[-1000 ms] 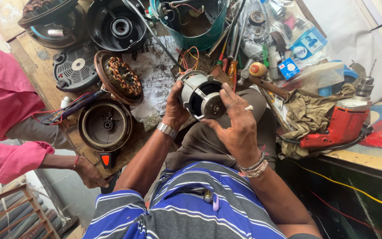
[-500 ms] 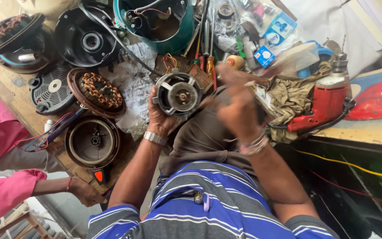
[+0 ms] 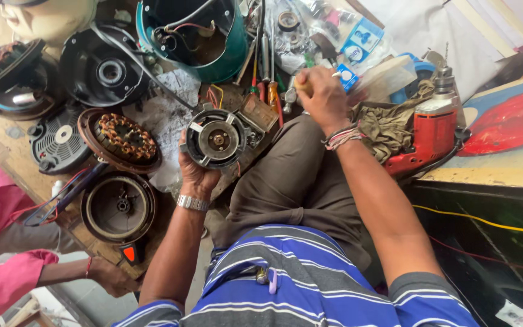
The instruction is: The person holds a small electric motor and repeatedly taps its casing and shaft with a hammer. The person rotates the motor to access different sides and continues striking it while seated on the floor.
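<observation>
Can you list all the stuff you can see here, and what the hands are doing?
Round grey metal motor: one, held in front.
Copper-wound coil in brown ring: one, left of motor.
Empty round brown housing: one, lower left.
Teal plastic tub with wires: one, top.
Red electric drill: one, right.
Olive cloth rag: one, beside drill.
Another person's pink sleeve: bottom left.
Left hand: grips motor from below.
Right hand: closed on a wooden handle.
</observation>
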